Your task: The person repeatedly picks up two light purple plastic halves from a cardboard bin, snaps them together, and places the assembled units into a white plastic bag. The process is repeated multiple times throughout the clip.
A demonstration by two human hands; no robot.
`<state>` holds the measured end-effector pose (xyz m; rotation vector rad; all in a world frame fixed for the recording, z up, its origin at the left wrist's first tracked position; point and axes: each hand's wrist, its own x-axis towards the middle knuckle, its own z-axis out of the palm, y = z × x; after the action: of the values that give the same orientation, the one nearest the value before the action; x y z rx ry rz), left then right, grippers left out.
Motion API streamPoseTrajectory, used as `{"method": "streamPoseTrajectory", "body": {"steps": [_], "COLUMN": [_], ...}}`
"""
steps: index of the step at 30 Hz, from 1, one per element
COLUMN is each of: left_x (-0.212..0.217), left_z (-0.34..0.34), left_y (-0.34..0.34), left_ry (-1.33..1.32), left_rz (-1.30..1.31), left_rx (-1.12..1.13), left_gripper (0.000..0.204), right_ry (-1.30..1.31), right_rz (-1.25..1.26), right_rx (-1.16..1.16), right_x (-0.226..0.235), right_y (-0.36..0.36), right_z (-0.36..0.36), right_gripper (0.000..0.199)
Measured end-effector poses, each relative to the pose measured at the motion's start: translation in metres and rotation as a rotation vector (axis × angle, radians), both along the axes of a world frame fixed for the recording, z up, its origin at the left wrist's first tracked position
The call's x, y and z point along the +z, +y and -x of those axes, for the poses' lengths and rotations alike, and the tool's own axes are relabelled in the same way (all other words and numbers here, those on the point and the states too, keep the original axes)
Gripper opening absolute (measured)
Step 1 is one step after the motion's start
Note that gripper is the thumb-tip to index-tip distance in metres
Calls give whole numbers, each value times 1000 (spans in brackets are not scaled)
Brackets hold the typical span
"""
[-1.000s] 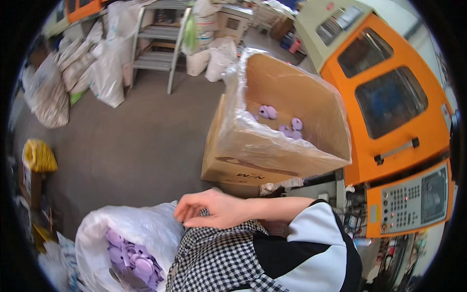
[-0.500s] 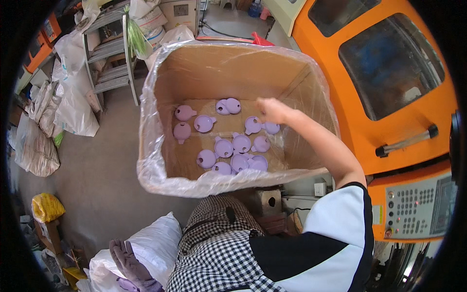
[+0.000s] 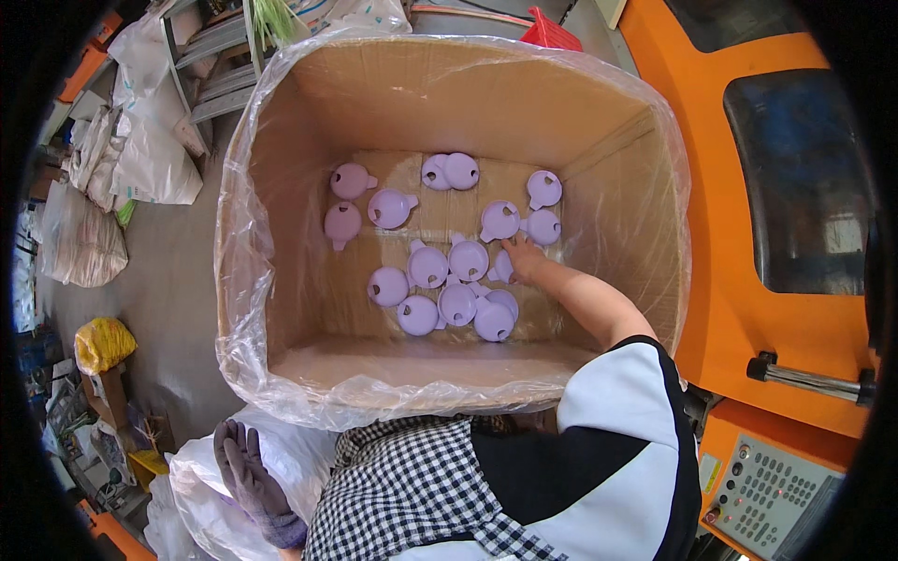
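Observation:
My bare right hand [image 3: 527,261] reaches down into a large cardboard box [image 3: 393,89] lined with clear plastic film. Its fingers are stretched out and touch a round lilac plastic piece [image 3: 503,267], which the hand partly covers. Similar shallow pieces with a small tab and a hole lie around it on the box floor, among them one at the right [image 3: 543,189] and an overlapping pair [image 3: 460,171] at the far side. My left hand [image 3: 251,472], in a grey-purple glove, is open beside the box's near left corner, above a white sack [image 3: 201,458]. A bit of purple shows beside the glove, too little to name.
An orange machine [image 3: 720,309] with a handle [image 3: 809,379] and a keypad panel [image 3: 772,496] stands close on the right. At the far left are a metal step ladder [image 3: 220,89] and stuffed sacks [image 3: 84,243]. A red basket [image 3: 550,33] sits beyond the box.
My right hand has moved nearer and lower, onto a lilac piece. Another piece now shows at the right, where the hand was. The view has shifted closer over the box.

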<state>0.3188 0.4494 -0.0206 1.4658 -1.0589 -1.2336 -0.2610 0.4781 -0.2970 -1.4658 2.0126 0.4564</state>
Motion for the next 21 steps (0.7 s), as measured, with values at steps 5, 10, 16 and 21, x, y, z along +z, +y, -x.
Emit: {"method": "streamPoseTrajectory", "body": {"steps": [5,10,16,21], "left_x": [1,6,10,7], "left_z": [18,33,46,56], "left_y": [-4,-5,-5,-9], "left_ry": [127,85,12,15], "left_rz": [-52,-65,-80,-70], "left_rx": [12,27,2,-48], "left_gripper": [41,42,43,44], "right_ry": [11,-140,-136,-177], "right_rz": [-61,-351,-32,531], "right_rx": [-6,110,197,423], "right_x": [-3,2,60,67], "right_y": [1,3,-17,-17], "right_z": [7,34,34,-21], "right_gripper": [110,75,40,35]}}
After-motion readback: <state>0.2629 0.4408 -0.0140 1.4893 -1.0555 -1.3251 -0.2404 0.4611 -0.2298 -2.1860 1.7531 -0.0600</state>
